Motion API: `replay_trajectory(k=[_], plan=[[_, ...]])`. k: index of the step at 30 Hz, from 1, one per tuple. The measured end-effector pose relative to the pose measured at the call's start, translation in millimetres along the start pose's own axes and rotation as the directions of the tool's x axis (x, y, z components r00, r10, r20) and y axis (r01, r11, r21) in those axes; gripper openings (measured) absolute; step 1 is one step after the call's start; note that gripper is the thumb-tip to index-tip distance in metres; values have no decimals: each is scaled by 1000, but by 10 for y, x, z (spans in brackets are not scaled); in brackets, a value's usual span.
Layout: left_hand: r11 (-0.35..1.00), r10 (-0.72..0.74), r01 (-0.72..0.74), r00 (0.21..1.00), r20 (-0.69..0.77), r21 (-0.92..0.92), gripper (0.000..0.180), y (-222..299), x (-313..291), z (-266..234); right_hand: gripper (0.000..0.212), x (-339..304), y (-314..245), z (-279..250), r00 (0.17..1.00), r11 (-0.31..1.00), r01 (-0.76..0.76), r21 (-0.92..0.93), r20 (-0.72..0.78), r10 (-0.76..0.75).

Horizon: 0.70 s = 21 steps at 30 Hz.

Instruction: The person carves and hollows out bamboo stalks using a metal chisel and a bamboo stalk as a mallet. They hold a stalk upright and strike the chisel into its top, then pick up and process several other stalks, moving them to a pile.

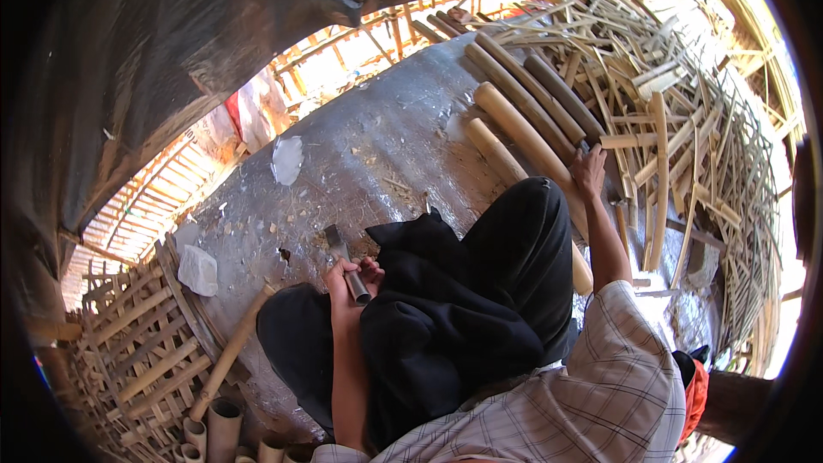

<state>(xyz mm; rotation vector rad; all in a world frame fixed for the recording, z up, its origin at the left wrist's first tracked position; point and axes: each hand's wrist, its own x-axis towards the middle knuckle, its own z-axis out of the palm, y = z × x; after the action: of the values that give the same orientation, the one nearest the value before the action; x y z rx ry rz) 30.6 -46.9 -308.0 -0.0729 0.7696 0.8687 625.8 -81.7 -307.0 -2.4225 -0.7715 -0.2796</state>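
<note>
My left fingers [370, 271] clasp a tubular tool [353, 279]; my right fingers [591, 156], hold indiscernible, lie beside bamboo poles [564, 97].

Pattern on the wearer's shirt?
Shirt: checked, thin dark lines crossing on a pale ground. Best seen in the head view.

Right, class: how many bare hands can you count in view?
2: the left hand holds a tube-handled tool near the left knee; the right hand is beside the bamboo pile.
</note>
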Motion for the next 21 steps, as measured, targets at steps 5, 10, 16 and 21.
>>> replay_trajectory(k=[5, 10, 16, 21], plan=[[999, 0, -2, 999, -54, -47, 7, -81, 47, -7, 45, -10, 69, 33, 976, 977, 193, -95, -86, -201], [998, -24, 23, 1000, -8, -57, 12, -115, 91, -52, 46, -63, 9, 39, 898, 901, 434, -23, -73, -435], [998, -13, 12, 1000, -6, -69, 21, -179, 173, -89, 66, -30, 61, 150, 952, 956, 281, 85, 99, -289], [995, -9, 11, 1000, 23, -101, 17, -165, 153, -97, 79, -30, 164, 262, 922, 927, 319, 197, 160, -352]])
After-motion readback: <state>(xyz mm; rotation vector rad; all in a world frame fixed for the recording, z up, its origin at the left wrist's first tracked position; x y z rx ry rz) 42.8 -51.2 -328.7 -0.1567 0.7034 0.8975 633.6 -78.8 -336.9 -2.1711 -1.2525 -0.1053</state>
